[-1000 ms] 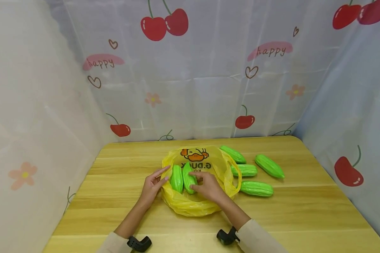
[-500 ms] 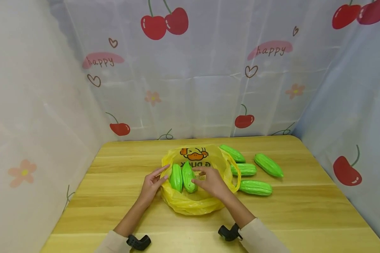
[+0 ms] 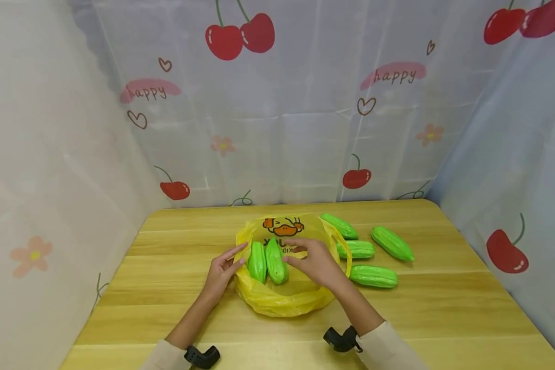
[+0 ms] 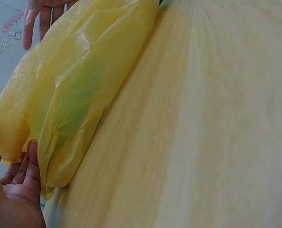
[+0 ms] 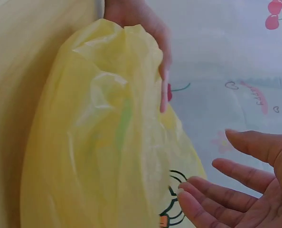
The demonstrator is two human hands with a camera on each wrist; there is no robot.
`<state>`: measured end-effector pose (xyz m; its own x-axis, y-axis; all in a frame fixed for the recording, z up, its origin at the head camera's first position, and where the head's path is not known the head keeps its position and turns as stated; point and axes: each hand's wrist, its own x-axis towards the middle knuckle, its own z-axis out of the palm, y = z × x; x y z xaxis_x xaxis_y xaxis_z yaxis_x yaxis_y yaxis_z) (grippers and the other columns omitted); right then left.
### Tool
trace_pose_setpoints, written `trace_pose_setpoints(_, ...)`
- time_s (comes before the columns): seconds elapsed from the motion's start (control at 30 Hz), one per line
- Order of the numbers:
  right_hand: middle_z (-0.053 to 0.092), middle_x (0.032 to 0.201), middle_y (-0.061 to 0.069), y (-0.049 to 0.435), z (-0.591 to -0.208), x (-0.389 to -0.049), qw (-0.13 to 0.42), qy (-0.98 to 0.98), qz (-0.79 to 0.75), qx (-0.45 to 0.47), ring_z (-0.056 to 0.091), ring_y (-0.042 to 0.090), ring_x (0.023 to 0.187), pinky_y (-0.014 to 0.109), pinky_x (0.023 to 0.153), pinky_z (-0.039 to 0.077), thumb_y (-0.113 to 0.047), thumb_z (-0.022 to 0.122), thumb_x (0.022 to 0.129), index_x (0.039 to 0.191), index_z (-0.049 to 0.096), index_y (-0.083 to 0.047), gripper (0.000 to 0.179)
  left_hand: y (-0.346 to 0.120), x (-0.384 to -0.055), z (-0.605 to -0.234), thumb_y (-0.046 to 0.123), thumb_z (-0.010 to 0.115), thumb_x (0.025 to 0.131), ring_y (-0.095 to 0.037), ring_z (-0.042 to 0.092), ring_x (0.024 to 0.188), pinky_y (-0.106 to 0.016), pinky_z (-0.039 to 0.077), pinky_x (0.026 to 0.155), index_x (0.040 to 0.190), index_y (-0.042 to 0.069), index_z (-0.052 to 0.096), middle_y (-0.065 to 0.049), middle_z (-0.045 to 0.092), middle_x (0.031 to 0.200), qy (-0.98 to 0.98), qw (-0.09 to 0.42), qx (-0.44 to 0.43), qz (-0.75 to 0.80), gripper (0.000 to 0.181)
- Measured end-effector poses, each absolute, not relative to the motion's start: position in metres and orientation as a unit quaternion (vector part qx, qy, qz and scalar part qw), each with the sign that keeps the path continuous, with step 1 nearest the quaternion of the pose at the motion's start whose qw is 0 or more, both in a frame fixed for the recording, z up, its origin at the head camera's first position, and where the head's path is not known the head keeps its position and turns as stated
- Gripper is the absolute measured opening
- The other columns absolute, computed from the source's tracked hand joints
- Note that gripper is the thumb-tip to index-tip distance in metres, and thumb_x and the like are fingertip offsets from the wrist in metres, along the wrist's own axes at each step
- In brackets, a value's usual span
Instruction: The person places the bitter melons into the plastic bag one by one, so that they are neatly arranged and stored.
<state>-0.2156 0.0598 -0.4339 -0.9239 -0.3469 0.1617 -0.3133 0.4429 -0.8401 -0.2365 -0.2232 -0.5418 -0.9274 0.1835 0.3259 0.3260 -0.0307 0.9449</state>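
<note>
A yellow plastic bag (image 3: 284, 307) with a duck print stands with its mouth spread wide. Two bright green bitter melons (image 3: 257, 262) lie side by side inside its left half. At the left rim, my left hand (image 3: 222, 270) holds the plastic between thumb and fingers, as the left wrist view also shows. My right hand (image 3: 318, 263) hovers over the mouth just right of the second melon (image 3: 276, 266), holding nothing. Its fingers (image 5: 221, 194) are spread apart in the right wrist view. There the melons show only as a green tint through the plastic.
Several more bitter melons (image 3: 374, 276) lie on the wooden table (image 3: 444, 308) right of the bag, one partly behind the bag's handle loop (image 3: 348, 254). A cherry-printed curtain (image 3: 277, 154) encloses the back and sides.
My right hand has let go of the second melon and moved slightly right and up. That melon stays beside the first in the bag. My left hand keeps its place.
</note>
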Motion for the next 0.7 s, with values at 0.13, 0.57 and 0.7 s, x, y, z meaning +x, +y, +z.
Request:
trace_pose_setpoints(0.13,0.066,0.134,0.010,0.064,-0.429,-0.215,0.015,0.847,-0.492,-0.203,0.063,0.038,0.118,0.045,0.087,0.058,-0.019,0.076,0.093,0.133,0.068,-0.012,0.041,-0.223,-0.235,-0.540,0.011,0.063,0.101,-0.024,0.048,0.137,-0.021,0.051,0.096,0.144,0.001,0.055,-0.018,0.050,0.150,-0.694,0.045,-0.174,-0.697,0.045)
trace_pose_setpoints(0.57,0.067,0.132,0.005,0.074,-0.411,-0.210,0.002,0.842,-0.496,-0.214,0.065,0.029,0.116,0.039,0.086,0.059,-0.026,0.078,0.092,0.133,0.069,-0.012,0.044,-0.223,-0.233,-0.541,0.010,0.062,0.101,-0.031,0.045,0.139,-0.021,0.052,0.094,0.145,-0.004,0.052,-0.020,0.048,0.151,-0.692,0.042,-0.175,-0.699,0.047)
trace_pose_setpoints(0.7,0.067,0.133,0.006,0.082,-0.404,-0.207,-0.008,0.835,-0.505,-0.219,0.065,0.027,0.115,0.036,0.085,0.060,-0.027,0.078,0.092,0.133,0.068,-0.011,0.045,-0.222,-0.234,-0.540,0.012,0.063,0.101,-0.025,0.049,0.136,-0.022,0.052,0.094,0.145,-0.001,0.054,-0.018,0.050,0.151,-0.688,0.043,-0.174,-0.703,0.046)
